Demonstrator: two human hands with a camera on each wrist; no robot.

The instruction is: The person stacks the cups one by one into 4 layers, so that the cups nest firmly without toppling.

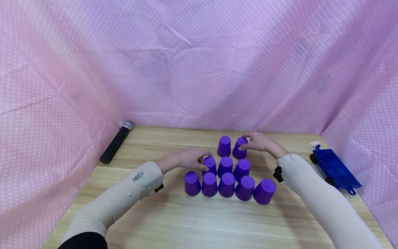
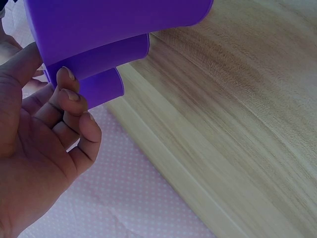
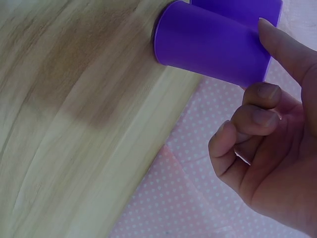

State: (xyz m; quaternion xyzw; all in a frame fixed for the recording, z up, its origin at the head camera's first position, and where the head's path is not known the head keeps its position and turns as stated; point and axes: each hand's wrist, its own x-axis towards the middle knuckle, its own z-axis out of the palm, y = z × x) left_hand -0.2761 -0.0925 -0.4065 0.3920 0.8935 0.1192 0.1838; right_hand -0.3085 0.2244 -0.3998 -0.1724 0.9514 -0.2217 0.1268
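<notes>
Ten upside-down purple cups (image 1: 226, 185) in head view, only three in left wrist, two in right. Left hand (image 1: 190, 159), right hand (image 1: 263, 142) each pinching one near its top.

Head view: high, farthest off, facing forward and down; table (image 1: 149, 221) across lower frame. Left wrist view: close, tilted; left hand (image 2: 39, 144) at left, cups (image 2: 109, 22) upper left. Right wrist view: close, tilted; right hand (image 3: 277, 148) at right, cups upper right. Each wrist view shares its hand, cups with head view.
</notes>
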